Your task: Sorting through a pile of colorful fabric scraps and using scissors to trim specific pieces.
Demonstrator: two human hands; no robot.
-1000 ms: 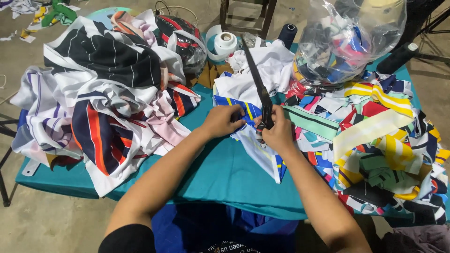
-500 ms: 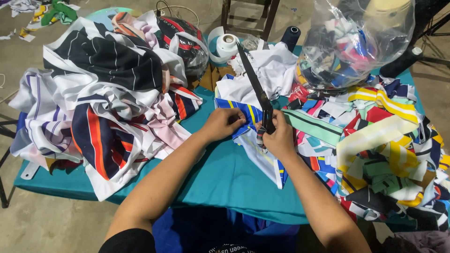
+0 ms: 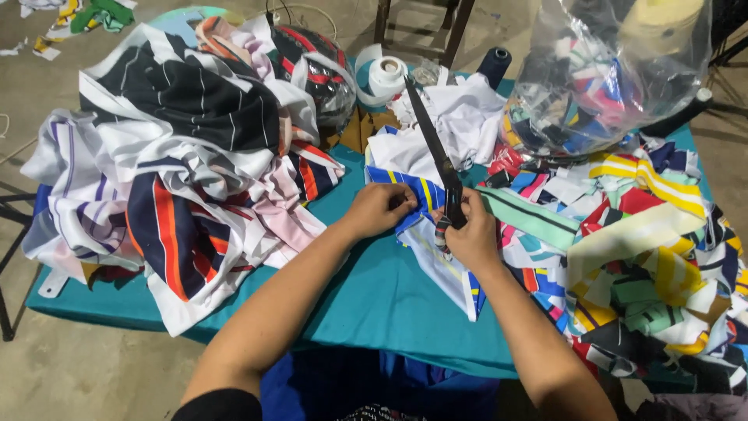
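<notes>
My right hand [image 3: 467, 234] grips the handles of long black scissors [image 3: 431, 144], whose closed blades point up and away toward the far side of the table. My left hand [image 3: 380, 209] pinches a blue, yellow and white striped fabric piece [image 3: 425, 234] right beside the scissors. That fabric piece lies on the teal table cover [image 3: 374, 288] and hangs toward the near edge.
A large heap of striped garments [image 3: 179, 164] fills the left side. Colourful fabric scraps [image 3: 647, 242] pile up on the right. A clear plastic bag of scraps [image 3: 608, 70], white tape rolls [image 3: 387, 76] and a dark thread spool [image 3: 495, 64] stand at the back.
The scissors' blades have swung slightly upright and closer to my hands. Both hands stay on the striped fabric piece with little other movement.
</notes>
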